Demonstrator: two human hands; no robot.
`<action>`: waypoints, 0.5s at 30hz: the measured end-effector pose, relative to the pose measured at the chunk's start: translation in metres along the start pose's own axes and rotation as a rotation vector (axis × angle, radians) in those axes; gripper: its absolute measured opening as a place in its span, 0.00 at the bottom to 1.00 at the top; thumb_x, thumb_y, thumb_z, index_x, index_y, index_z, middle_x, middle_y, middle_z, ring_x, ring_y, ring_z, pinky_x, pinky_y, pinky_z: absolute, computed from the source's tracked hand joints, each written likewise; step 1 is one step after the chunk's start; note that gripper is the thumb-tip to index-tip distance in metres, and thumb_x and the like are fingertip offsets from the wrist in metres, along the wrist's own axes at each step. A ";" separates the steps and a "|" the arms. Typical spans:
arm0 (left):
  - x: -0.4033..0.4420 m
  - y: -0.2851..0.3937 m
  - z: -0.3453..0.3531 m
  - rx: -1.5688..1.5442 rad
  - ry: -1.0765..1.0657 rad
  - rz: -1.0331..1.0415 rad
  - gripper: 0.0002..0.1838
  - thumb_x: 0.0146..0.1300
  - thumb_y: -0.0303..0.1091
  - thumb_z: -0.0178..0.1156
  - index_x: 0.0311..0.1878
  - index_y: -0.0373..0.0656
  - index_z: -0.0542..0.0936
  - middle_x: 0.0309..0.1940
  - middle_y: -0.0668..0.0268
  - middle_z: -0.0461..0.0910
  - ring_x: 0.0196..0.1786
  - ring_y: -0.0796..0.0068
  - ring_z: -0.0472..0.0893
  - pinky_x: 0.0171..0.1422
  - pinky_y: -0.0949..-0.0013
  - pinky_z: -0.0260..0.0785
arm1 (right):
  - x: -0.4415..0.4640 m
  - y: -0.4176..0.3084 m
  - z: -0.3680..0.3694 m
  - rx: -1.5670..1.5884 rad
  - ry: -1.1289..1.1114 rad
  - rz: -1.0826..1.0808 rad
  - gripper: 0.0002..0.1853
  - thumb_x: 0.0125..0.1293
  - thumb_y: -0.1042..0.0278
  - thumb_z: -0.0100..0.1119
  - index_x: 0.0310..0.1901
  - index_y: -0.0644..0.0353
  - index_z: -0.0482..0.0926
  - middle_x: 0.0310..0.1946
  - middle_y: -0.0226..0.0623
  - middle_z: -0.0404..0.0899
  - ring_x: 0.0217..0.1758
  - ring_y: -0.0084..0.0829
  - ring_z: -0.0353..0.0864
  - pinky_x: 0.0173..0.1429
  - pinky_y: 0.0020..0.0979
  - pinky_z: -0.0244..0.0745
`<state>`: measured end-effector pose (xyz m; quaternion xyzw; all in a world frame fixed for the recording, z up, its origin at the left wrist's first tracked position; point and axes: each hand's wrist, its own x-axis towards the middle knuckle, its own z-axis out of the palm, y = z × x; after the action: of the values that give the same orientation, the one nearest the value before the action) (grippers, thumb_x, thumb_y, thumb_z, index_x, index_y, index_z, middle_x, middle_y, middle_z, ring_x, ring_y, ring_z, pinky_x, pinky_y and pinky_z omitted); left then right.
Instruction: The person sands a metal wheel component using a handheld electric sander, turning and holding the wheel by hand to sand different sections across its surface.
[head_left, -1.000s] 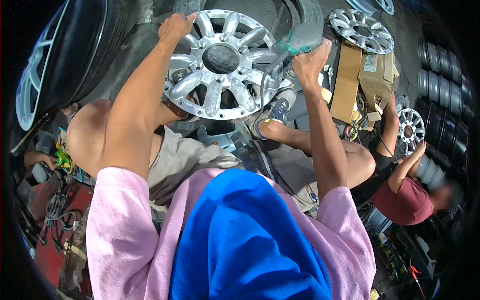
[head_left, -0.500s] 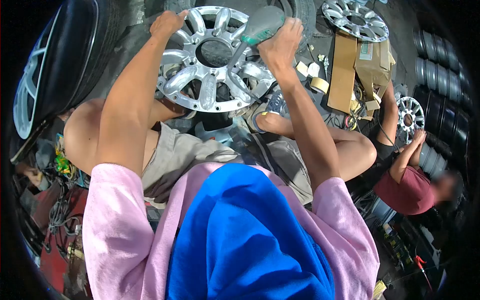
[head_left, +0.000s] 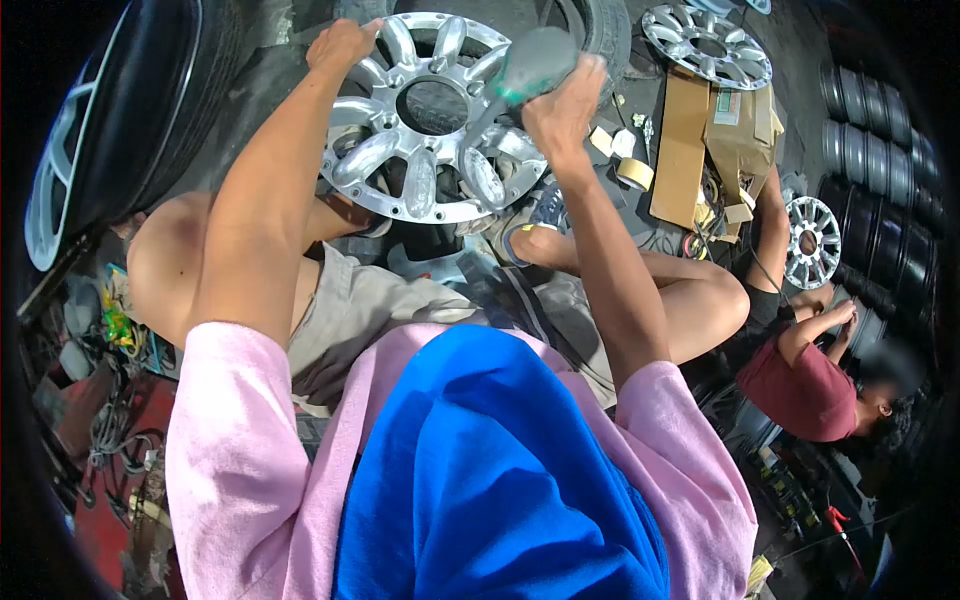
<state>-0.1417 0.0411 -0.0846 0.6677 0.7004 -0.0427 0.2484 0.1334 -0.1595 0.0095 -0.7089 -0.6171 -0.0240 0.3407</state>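
A silver multi-spoke wheel face (head_left: pixel 421 180) lies between my bent legs, with a round hole at its centre. My left hand (head_left: pixel 342 46) is closed on its rim at the upper left. In my right hand (head_left: pixel 563 115) is a grey-and-green tool (head_left: pixel 541 66), blurred by motion. It resembles a handheld grinder. The tool's slim shaft points down and left to the spokes right of the centre hole. Whether its tip touches the metal I cannot tell.
At left stands a large tyre with a wheel (head_left: pixel 140 110). Another silver wheel face (head_left: pixel 708 46), a cardboard box (head_left: pixel 742 130) and a tape roll (head_left: pixel 634 174) lie to the right. A seated person (head_left: pixel 805 385) is near a smaller wheel face (head_left: pixel 812 243), with stacked black rims (head_left: pixel 885 225) behind.
The tool and my right hand have shifted slightly right and down. The wheel face looks turned a little. The other person's hands have moved down, away from the smaller wheel face.
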 end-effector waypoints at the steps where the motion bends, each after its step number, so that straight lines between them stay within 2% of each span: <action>1: -0.001 0.000 -0.001 0.004 0.010 0.013 0.43 0.70 0.77 0.47 0.66 0.48 0.83 0.66 0.52 0.82 0.72 0.45 0.78 0.73 0.42 0.69 | -0.001 -0.003 0.000 0.002 0.006 0.003 0.26 0.45 0.82 0.64 0.49 0.70 0.69 0.50 0.54 0.68 0.57 0.58 0.69 0.63 0.54 0.64; 3: -0.010 -0.001 -0.005 0.013 0.019 0.027 0.44 0.69 0.77 0.47 0.67 0.48 0.83 0.67 0.52 0.82 0.72 0.46 0.78 0.73 0.43 0.69 | -0.004 -0.005 0.001 0.063 -0.062 -0.144 0.27 0.45 0.84 0.64 0.51 0.71 0.70 0.50 0.55 0.69 0.56 0.59 0.69 0.64 0.51 0.66; 5: -0.023 0.005 -0.012 -0.007 0.050 0.015 0.37 0.72 0.72 0.51 0.66 0.51 0.85 0.66 0.54 0.83 0.70 0.49 0.79 0.72 0.49 0.71 | -0.002 0.008 -0.001 0.072 -0.031 -0.173 0.30 0.44 0.85 0.64 0.54 0.70 0.70 0.50 0.55 0.70 0.58 0.61 0.71 0.64 0.51 0.68; 7: -0.023 0.006 -0.009 -0.025 0.083 0.015 0.37 0.72 0.72 0.51 0.66 0.52 0.85 0.65 0.55 0.83 0.70 0.50 0.80 0.72 0.49 0.72 | 0.003 0.030 -0.008 0.119 -0.070 -0.180 0.36 0.48 0.70 0.79 0.57 0.68 0.71 0.50 0.51 0.72 0.55 0.57 0.74 0.60 0.49 0.72; 8: -0.024 0.003 -0.007 -0.039 0.112 0.012 0.37 0.72 0.72 0.51 0.66 0.53 0.85 0.65 0.55 0.83 0.70 0.50 0.80 0.72 0.49 0.72 | 0.005 0.040 -0.017 0.162 -0.075 -0.218 0.44 0.44 0.60 0.88 0.60 0.67 0.71 0.50 0.50 0.73 0.54 0.53 0.77 0.57 0.48 0.74; 11: -0.025 0.002 -0.003 -0.065 0.143 0.009 0.37 0.71 0.72 0.51 0.66 0.53 0.84 0.65 0.56 0.83 0.70 0.51 0.80 0.72 0.49 0.72 | 0.003 0.067 -0.039 0.194 -0.070 -0.264 0.47 0.43 0.56 0.90 0.61 0.66 0.70 0.51 0.49 0.73 0.55 0.51 0.77 0.58 0.48 0.75; 15: -0.028 0.004 -0.005 -0.079 0.128 -0.026 0.36 0.71 0.72 0.52 0.65 0.53 0.85 0.64 0.56 0.84 0.69 0.51 0.80 0.72 0.49 0.72 | -0.005 0.069 -0.047 0.151 -0.057 -0.255 0.47 0.43 0.57 0.91 0.61 0.64 0.71 0.52 0.49 0.74 0.56 0.50 0.78 0.60 0.47 0.75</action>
<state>-0.1394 0.0178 -0.0680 0.6498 0.7245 0.0243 0.2286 0.2119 -0.1881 0.0118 -0.5977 -0.7115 -0.0005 0.3696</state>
